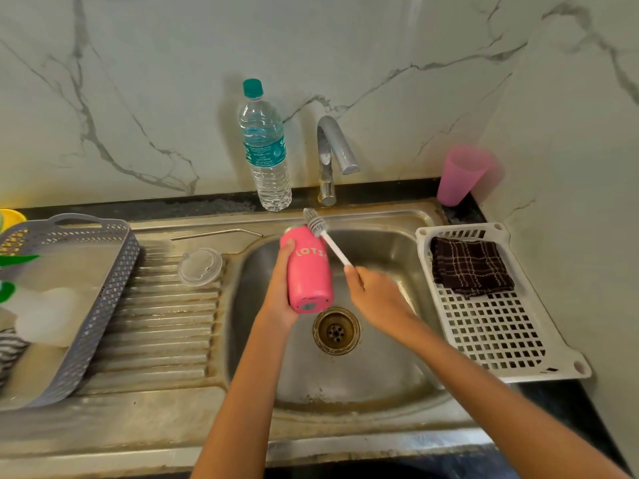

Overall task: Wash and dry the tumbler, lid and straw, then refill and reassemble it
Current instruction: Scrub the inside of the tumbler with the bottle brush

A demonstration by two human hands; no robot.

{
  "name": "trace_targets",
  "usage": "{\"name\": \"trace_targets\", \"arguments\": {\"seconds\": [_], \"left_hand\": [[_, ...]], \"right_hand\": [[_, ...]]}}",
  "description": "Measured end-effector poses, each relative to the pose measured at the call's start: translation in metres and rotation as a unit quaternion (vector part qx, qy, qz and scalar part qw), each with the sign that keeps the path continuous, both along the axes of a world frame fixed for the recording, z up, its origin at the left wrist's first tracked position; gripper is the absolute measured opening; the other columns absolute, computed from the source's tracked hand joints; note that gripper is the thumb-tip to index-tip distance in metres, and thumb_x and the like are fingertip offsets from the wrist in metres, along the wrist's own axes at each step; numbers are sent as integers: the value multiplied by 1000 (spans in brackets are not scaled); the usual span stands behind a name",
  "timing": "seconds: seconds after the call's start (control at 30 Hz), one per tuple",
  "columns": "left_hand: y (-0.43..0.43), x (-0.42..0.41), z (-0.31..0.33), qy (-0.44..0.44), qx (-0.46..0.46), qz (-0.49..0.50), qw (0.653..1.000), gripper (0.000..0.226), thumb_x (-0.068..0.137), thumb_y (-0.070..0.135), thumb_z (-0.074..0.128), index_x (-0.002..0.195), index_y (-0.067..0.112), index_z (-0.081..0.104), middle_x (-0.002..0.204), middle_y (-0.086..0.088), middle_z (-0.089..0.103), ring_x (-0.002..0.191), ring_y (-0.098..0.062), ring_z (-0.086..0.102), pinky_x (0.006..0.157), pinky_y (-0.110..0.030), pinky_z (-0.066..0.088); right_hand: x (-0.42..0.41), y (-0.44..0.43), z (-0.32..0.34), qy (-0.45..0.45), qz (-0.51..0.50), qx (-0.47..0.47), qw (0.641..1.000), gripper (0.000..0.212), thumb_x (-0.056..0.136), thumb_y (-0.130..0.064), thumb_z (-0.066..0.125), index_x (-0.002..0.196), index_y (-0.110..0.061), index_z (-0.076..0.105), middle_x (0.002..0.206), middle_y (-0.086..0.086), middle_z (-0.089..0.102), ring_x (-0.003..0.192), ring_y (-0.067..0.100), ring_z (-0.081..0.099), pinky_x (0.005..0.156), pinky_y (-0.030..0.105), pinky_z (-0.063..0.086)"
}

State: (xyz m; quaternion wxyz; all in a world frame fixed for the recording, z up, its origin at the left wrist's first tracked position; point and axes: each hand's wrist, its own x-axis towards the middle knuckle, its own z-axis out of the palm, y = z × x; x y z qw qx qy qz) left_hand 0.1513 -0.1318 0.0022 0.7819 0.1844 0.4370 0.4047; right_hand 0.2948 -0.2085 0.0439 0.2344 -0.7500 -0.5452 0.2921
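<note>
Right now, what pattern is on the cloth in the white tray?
Dark brown with a light plaid grid, seen in the head view: cloth in the white tray.

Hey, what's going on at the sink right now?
A person is washing a pink tumbler over the sink. The left hand holds it tilted, mouth pointing away, while the right hand holds a bottle brush with its bristles just at the mouth. The clear lid and metal straw lie on the drainboard. A checked cloth sits in the white tray, and a water bottle stands by the tap.
</note>
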Motion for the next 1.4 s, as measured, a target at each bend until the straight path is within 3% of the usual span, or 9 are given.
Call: {"name": "trace_targets", "arguments": {"seconds": [0.13, 0.23, 0.4, 0.53, 0.63, 0.8, 1.0, 1.2, 1.4], "left_hand": [[11, 2, 9, -42, 7, 53, 998, 45, 89, 51, 60, 119, 17, 56, 88, -10, 74, 78, -25, 72, 66, -38, 61], [23, -4, 9, -64, 2, 68, 996, 52, 87, 53, 61, 124, 16, 56, 91, -11, 74, 82, -27, 71, 72, -43, 61], [-3, 10, 2, -80, -23, -35, 996, 66, 82, 54, 68, 131, 13, 51, 108, -16, 68, 90, -31, 68, 75, -41, 59], [8, 6, 4, -89, 15, 59, 994, 54, 90, 56, 53, 125, 14, 57, 90, -9, 72, 75, -22, 70, 61, -32, 59], [21, -7, 1, -99, 31, 96, 990, 65, 86, 59, 56, 135, 16, 54, 99, -9, 71, 82, -23, 70, 65, -34, 59], [0, 4, 2, -156, 39, -20, 987, 71, 84, 62, 56, 131, 10, 52, 102, -13, 66, 84, -28, 67, 70, -36, 58], [21, -9, 2, -136, 69, 104, 983, 75, 75, 61, 66, 133, 15, 53, 103, -10, 69, 86, -24, 70, 78, -40, 58], [0, -6, -4, -207, 55, -57, 975, 74, 85, 67, 53, 132, 10, 51, 112, -12, 62, 92, -28, 65, 74, -39, 57], [15, -14, 1, -145, 66, 123, 979, 63, 85, 63, 55, 126, 15, 56, 101, -9, 67, 84, -23, 68, 71, -35, 57]], "right_hand": [[-3, -14, -1, -11, 38, 9, 999, 44, 103, -45, 27, 67, -22, 42, 63, 1, 50, 64, 24, 51, 60, 39, 41], [-6, -47, -6, 4, 55, 6, 998, 44, 102, -46, 27, 75, -19, 49, 58, 0, 51, 53, 19, 48, 54, 38, 42], [11, -7, 10, -19, 2, 16, 1000, 40, 103, -43, 26, 73, -22, 43, 67, 2, 51, 75, 31, 57, 67, 40, 44], [4, -11, 3, -29, 46, 11, 998, 41, 103, -44, 27, 74, -22, 48, 67, 2, 54, 68, 27, 55, 60, 32, 35], [-1, -29, 0, -20, 73, 7, 997, 44, 102, -46, 28, 74, -20, 49, 58, -3, 50, 58, 22, 50, 54, 31, 33], [5, 8, 17, 12, 8, 24, 1000, 42, 102, -46, 29, 76, -21, 51, 72, 6, 58, 75, 31, 56, 64, 34, 39], [-6, -41, 6, -1, 57, 24, 998, 45, 102, -45, 30, 72, -18, 49, 59, 2, 53, 58, 24, 51, 58, 39, 42], [-2, -15, 10, 18, -11, 28, 999, 46, 102, -45, 31, 66, -18, 43, 58, -4, 42, 64, 22, 43, 61, 33, 34], [-13, -47, -6, 22, 40, 13, 999, 45, 102, -44, 32, 71, -16, 50, 56, -3, 46, 55, 19, 45, 55, 36, 37]]}}
